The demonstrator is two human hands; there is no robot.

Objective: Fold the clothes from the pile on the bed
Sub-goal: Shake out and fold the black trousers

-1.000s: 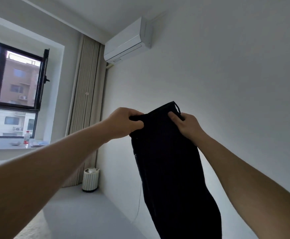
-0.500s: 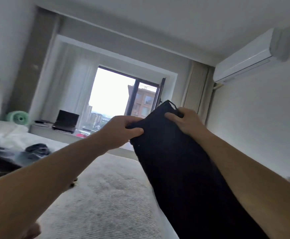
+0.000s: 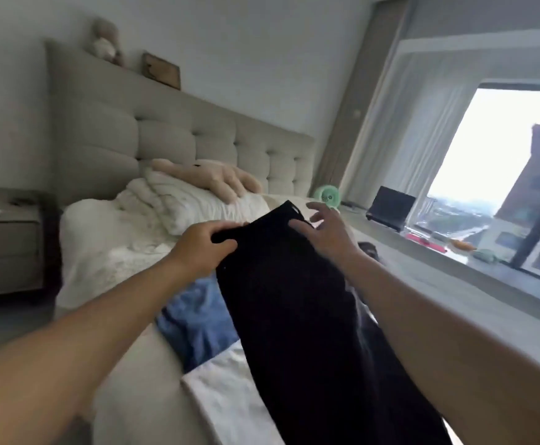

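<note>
I see the black trousers (image 3: 307, 316) held over the bed (image 3: 118, 261), long axis running from the waistband at the far end down toward me, the lower end cut off by the frame's bottom edge. My left hand (image 3: 204, 244) pinches the waistband's left corner, fingers curled. My right hand (image 3: 321, 228) is spread, fingertips on the cloth's right edge. Below the grip lie a blue garment (image 3: 195, 322) and white cloth (image 3: 227, 403), partly hidden by the trousers.

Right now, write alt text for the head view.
A left hand grips black trousers at the top while the right hand opens beside them, above a bed with blue clothing, a pillow and a window at right.
</note>
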